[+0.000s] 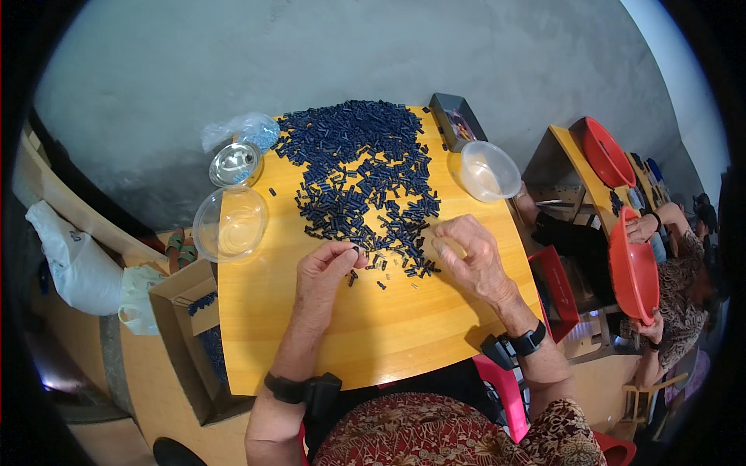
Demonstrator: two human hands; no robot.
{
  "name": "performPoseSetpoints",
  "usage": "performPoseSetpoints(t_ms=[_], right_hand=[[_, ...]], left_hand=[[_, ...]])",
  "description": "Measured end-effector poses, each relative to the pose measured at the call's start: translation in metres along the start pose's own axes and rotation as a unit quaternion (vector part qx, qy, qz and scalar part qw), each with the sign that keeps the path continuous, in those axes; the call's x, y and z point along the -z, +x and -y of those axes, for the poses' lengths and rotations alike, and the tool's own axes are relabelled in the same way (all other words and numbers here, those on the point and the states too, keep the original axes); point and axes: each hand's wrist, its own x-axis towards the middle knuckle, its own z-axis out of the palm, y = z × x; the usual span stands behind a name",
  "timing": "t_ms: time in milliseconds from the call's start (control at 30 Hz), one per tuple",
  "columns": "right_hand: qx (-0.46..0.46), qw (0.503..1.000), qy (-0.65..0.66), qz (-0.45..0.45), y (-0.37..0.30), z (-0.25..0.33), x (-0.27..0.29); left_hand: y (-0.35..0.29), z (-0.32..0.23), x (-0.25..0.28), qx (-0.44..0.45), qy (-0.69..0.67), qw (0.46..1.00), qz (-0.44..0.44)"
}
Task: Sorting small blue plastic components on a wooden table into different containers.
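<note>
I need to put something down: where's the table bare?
Bare wood on the table runs between the forearms to the near edge, and between the left hand and left clear tub. The far side is crowded: small dark pieces heap there, flanked by a metal bowl and grey tray.

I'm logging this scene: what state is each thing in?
Left hand: pinching a dark piece
Right hand: curled, contents unclear
Dark pieces: heaped far, scattered near
Left plastic bowl: uncovered
Right plastic tub: uncovered
Metal bowl: uncovered
Grey tray: uncovered
Cardboard box: open
Held red basin: tilted
Resting red basin: uncovered
</note>
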Motion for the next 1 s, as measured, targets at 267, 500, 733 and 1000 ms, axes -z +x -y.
performPoseSetpoints(t_ms=[267,500,733,1000], right_hand=[[0.042,0.995,-0.006,0.094,-0.023,0.0,-0.019],[0.093,0.984,-0.03,0.146,-0.016,0.014,-0.048],[0.127,0.976,-0.06,0.167,-0.014,0.011,-0.057],[0.127,0.98,-0.049,0.143,-0.011,0.009,-0.059]], left_hand=[[0.003,0.003,0.002,-0.016,-0.014,0.999,-0.031],[0.003,0.003,0.001,-0.016,0.018,0.999,-0.049],[0.002,0.0,-0.002,-0.006,0.003,0.999,-0.039],[0.001,0.004,-0.003,-0.006,0.002,1.0,-0.024]])
